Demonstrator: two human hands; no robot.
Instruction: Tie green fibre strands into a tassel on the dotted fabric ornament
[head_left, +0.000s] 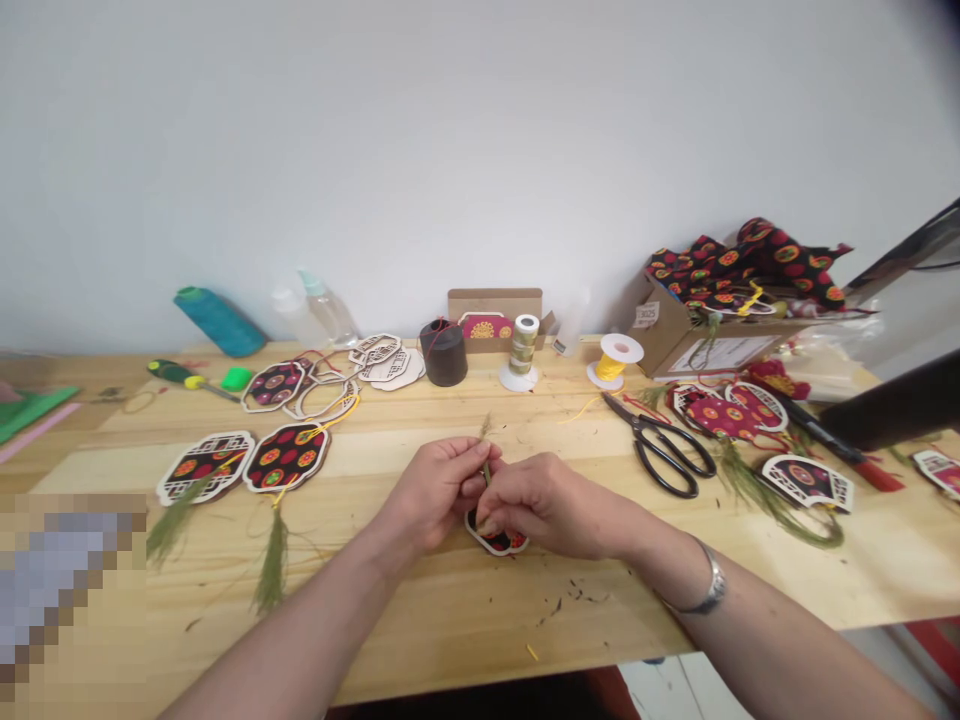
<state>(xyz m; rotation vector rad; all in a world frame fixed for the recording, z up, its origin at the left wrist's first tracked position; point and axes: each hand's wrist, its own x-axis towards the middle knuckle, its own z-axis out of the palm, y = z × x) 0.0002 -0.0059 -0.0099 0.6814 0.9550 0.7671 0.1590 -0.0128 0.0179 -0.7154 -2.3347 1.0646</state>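
Observation:
My left hand (439, 490) and my right hand (544, 505) meet over the middle of the wooden table (450, 620). Both are closed in a pinch round a thin green tassel cord (485, 440) that sticks up between the fingers. Under them lies a small fabric-covered ornament (496, 541) with a pale rim and red and black pattern, mostly hidden by my right hand. A silver bracelet (709, 585) sits on my right wrist.
Finished ornaments with green tassels (247, 465) lie at the left, more at the right (806, 480). Black scissors (664, 450) lie right of my hands. Spools (523, 350), a yellow cord reel (615, 362), a dark cylinder (443, 352), a bottle (330, 310) and a box of patterned fabric (720, 330) line the back.

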